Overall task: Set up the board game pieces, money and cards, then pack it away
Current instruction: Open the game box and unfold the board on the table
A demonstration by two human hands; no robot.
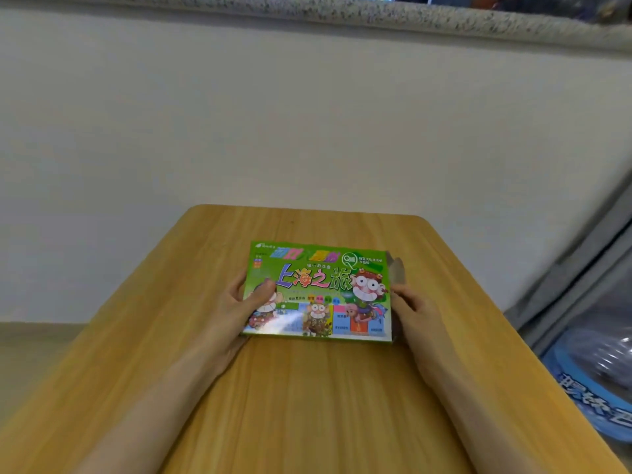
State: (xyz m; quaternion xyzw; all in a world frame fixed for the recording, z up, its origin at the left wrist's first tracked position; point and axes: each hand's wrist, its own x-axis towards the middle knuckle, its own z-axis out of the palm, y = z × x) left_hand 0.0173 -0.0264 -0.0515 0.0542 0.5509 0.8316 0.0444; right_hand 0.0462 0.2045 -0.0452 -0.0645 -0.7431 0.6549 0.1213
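Observation:
A green board game box (325, 285) with cartoon figures and coloured lettering lies flat on the wooden table (307, 398), near its middle. My left hand (239, 306) grips the box's left edge, thumb on the lid. My right hand (410, 307) is at the box's right end, fingers against its side. A grey end flap (398, 268) stands open at the right end of the box. No loose pieces, money or cards are in view.
The table's far edge meets a plain white wall (307, 114). To the right, beside the table, stands a grey fabric-framed thing (578, 285) and a blue and clear plastic item (595, 378) with printed lettering. A speckled ledge (307, 12) runs along the top.

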